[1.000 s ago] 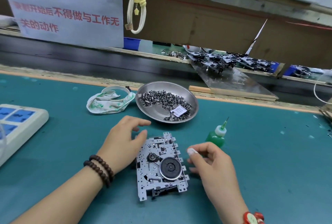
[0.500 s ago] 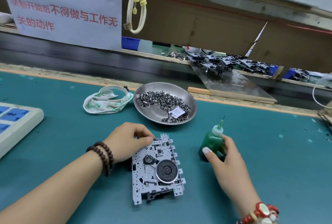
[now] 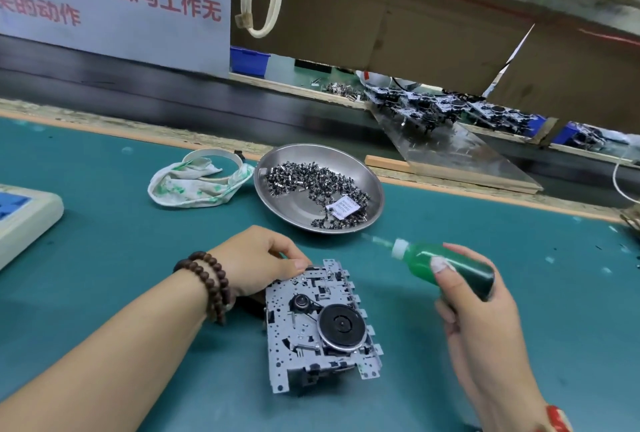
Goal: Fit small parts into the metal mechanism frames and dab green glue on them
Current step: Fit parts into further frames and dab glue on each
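A metal mechanism frame (image 3: 311,324) with a black flywheel lies on the teal mat in front of me. My left hand (image 3: 256,258) rests at its upper left corner, the thumb pressing on the frame's edge and the fingers curled. Right of the frame, my right hand (image 3: 474,307) grips the green glue bottle (image 3: 446,269) in the air. The bottle is tipped on its side with the nozzle pointing left. A steel dish (image 3: 360,223) behind the frame holds a heap of small dark metal parts (image 3: 304,178) and a white label.
A glue-stained cloth (image 3: 197,185) over a tape ring lies left of the dish. A white box with blue keys (image 3: 24,217) sits at the left edge. Behind the mat runs a conveyor, with a tilted plate (image 3: 457,151) and several finished mechanisms beyond it.
My right hand left the frame, took hold of the glue bottle standing on the mat, lifted it and tipped it sideways with the nozzle to the left. The left hand stayed at the frame's corner.
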`<state>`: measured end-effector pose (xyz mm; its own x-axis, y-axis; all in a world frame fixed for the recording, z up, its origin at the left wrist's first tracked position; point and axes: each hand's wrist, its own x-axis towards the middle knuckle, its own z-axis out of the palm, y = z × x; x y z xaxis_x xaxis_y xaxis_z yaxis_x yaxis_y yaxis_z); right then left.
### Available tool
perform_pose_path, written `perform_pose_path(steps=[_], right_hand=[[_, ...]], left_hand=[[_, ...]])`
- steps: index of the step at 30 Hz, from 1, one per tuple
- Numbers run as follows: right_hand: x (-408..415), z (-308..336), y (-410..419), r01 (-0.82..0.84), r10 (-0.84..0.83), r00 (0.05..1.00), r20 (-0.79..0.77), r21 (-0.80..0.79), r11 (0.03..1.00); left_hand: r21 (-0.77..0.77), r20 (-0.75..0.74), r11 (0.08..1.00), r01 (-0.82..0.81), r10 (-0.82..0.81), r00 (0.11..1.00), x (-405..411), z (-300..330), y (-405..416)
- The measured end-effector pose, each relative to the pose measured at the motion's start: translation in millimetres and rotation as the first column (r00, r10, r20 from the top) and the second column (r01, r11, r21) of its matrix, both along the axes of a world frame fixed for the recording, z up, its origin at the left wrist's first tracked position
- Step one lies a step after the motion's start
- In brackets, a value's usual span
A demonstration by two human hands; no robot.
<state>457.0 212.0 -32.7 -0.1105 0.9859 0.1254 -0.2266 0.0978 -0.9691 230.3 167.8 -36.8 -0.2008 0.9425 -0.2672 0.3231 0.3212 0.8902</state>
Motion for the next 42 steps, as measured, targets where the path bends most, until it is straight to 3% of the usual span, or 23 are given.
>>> perform_pose_path(steps=[3,6,8,11,14,42], right_hand=[[-2,9,8,-0.157,0.109,0.944,-0.313,-0.131,0.979],[-6,11,11,-0.269,0.189,0.896,-0.402,-0.153,0.951],[-10,7,9,-0.209,0.184,0.951,-0.249,-0.077,0.975],[-18,3,2,-0.054,0.041,0.996,0.081,0.17,0.984],[-23,2,-6,-0.012,-0.051,0.982,0.181,0.328,0.944],[-25,-2,-12,0.026,-0.162,0.954,0.254,0.467,0.884]], left_hand=[[-0.011,0.02,1.0,0.01,-0.009,1.0,-1,0,1],[-0.026,0.052,1.0,0.009,-0.007,0.999,-2,0,1],[-0.038,0.072,0.999,0.01,-0.007,0.997,-2,0,1],[-0.055,0.136,0.998,-0.006,0.013,0.991,-1,0,0],[-0.068,0.162,0.998,-0.004,0.015,0.987,0,0,0],[-0.068,0.161,0.998,0.016,-0.005,0.987,-1,1,1]])
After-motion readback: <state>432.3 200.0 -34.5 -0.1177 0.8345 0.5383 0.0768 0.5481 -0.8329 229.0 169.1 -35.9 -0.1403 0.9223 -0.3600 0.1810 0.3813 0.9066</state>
